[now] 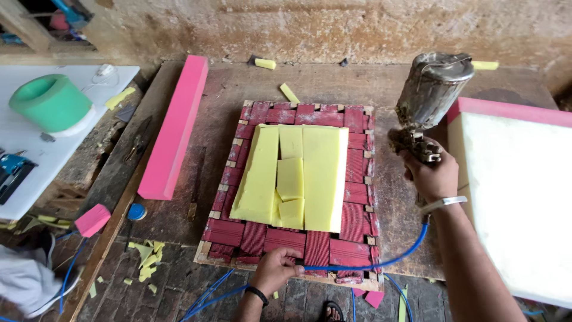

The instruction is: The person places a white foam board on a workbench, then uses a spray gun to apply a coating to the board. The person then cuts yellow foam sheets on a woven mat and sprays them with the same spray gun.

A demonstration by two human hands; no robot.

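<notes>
A square wooden frame with woven red webbing (356,194) lies flat on a worn workbench. Several yellow foam pieces (293,177) are laid side by side on its middle. My left hand (275,269) presses down on the frame's near edge, fingers curled over the webbing. My right hand (430,173) is raised right of the frame and grips a metal spray gun (430,98) with a dented cup on top. A blue hose (381,260) runs from the gun past the frame's near edge.
A long pink foam bar (174,126) lies left of the frame. A large white foam slab with pink edge (518,197) sits at the right. A green tub (50,102) stands on a white board at left. Yellow foam scraps (145,256) litter the bench and floor.
</notes>
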